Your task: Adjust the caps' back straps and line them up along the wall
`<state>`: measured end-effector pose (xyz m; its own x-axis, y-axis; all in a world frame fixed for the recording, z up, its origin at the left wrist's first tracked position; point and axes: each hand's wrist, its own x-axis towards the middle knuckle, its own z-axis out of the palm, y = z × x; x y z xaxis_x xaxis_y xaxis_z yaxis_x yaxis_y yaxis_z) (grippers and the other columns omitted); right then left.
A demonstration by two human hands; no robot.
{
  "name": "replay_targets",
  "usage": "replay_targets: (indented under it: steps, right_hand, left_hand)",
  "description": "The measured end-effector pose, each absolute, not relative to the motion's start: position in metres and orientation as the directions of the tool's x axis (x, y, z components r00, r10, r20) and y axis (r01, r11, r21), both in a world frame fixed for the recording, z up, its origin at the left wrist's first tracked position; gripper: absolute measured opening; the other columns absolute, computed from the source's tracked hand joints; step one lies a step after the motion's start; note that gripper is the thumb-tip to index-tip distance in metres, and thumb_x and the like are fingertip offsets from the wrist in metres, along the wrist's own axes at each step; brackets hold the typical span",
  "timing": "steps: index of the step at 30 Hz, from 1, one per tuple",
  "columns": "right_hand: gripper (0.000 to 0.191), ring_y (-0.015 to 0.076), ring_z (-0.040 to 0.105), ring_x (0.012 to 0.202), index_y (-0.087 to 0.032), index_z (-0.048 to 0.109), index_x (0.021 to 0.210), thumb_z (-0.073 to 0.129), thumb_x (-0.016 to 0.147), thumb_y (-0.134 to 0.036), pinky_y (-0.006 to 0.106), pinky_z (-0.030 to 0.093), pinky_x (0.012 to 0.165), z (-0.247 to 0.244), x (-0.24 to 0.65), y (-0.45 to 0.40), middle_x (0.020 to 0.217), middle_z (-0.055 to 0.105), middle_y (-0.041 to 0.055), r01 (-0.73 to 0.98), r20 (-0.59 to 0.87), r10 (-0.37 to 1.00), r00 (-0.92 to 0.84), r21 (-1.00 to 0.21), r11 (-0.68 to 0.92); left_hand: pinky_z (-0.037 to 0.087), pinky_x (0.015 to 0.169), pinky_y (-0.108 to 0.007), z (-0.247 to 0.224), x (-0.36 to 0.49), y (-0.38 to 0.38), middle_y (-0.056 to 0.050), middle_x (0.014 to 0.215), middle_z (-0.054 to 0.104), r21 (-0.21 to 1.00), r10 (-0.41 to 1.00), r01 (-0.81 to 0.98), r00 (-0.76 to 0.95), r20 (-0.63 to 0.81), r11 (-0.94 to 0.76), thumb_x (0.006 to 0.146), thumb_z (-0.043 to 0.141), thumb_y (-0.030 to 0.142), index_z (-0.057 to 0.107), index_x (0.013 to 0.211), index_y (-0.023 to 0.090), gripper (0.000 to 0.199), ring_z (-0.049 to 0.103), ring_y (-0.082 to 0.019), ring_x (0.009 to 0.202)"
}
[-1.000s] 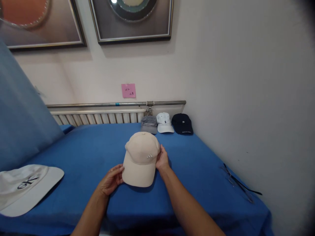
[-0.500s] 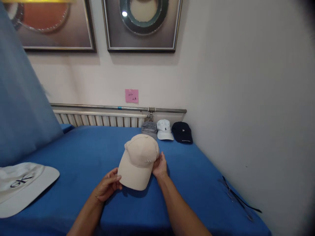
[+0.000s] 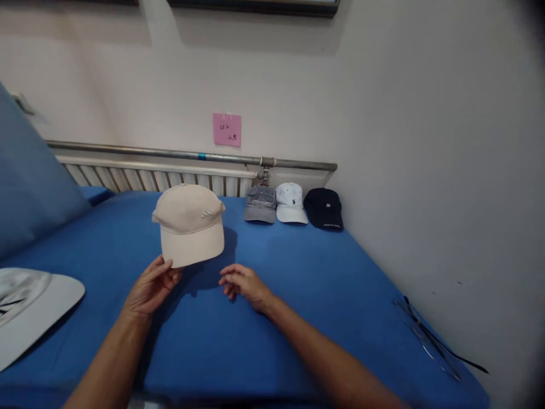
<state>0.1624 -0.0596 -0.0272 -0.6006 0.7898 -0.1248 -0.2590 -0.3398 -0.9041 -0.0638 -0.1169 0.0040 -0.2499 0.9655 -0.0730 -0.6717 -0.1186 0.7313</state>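
A beige baseball cap [image 3: 189, 218] is held up over the blue-covered surface [image 3: 221, 346], its brim facing me. My left hand [image 3: 151, 284] pinches the brim's lower left edge between thumb and fingers. To the right of the cap and apart from it, my right hand [image 3: 244, 284] hovers with loosely bent fingers and holds nothing. Against the back wall, in a row, are a grey cap [image 3: 260, 203], a white cap [image 3: 291, 203] and a black cap [image 3: 323, 208].
A white cap with dark lettering [image 3: 38, 307] lies at the left edge, partly cut off. Eyeglasses [image 3: 430, 335] rest near the right edge by the wall. A radiator [image 3: 162, 180] with a pipe runs behind, under a pink note [image 3: 227, 129]. A blue curtain [image 3: 29, 176] hangs at left.
The beige cap has moved left and turned its brim toward me, held by my left hand. My right hand has let go of it. The view has tilted down.
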Motion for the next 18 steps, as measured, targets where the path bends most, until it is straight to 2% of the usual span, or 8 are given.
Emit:
replay_targets:
  steps: [5, 9, 13, 18]
  right_hand:
    - [0.014, 0.0076, 0.056, 0.043, -0.016, 0.061, 0.084, 0.062, 0.070, -0.019, 0.017, 0.039, 0.038, -0.029, 0.119, -0.052, 0.067, 0.066, -0.0029, -0.144, -0.127, 0.735, -0.667, -0.945, -0.294]
    - [0.016, 0.0064, 0.053, 0.040, -0.017, 0.059, 0.084, 0.057, 0.069, -0.020, 0.017, 0.036, 0.036, -0.034, 0.099, -0.044, 0.065, 0.064, -0.0040, -0.102, -0.131, 0.717, -0.685, -0.957, -0.272]
    - [0.021, 0.0060, 0.054, 0.043, -0.016, 0.060, 0.088, 0.057, 0.068, -0.023, 0.017, 0.036, 0.040, -0.036, 0.096, -0.038, 0.068, 0.064, -0.0035, -0.052, -0.196, 0.685, -0.702, -0.945, -0.324]
    - [0.020, 0.0052, 0.054, 0.052, -0.017, 0.068, 0.087, 0.060, 0.069, -0.019, 0.017, 0.038, 0.051, -0.031, 0.105, -0.031, 0.071, 0.065, -0.0021, 0.069, -0.306, 0.636, -0.708, -0.927, -0.369]
  left_hand:
    - [0.055, 0.045, -0.020, 0.012, -0.074, -0.063, -0.005, 0.072, 0.071, 0.698, 0.947, -0.702, -0.302, -0.111, -0.142, 0.068, 0.063, -0.007, 0.064, 0.072, 0.012, 0.019, 0.069, -0.017, 0.061]
    - [0.056, 0.048, -0.018, 0.007, -0.073, -0.013, -0.004, 0.071, 0.070, 0.682, 0.944, -0.719, -0.303, -0.130, -0.137, 0.072, 0.059, -0.008, 0.064, 0.073, 0.014, 0.022, 0.069, -0.016, 0.061]
    - [0.055, 0.047, -0.018, -0.003, -0.067, 0.034, -0.005, 0.072, 0.070, 0.676, 0.949, -0.731, -0.271, -0.158, -0.096, 0.075, 0.057, -0.008, 0.064, 0.079, 0.013, 0.022, 0.068, -0.015, 0.059]
    - [0.054, 0.048, -0.015, -0.009, -0.061, 0.089, -0.003, 0.073, 0.068, 0.671, 0.955, -0.739, -0.235, -0.180, -0.055, 0.076, 0.055, -0.008, 0.063, 0.080, 0.014, 0.024, 0.067, -0.012, 0.059]
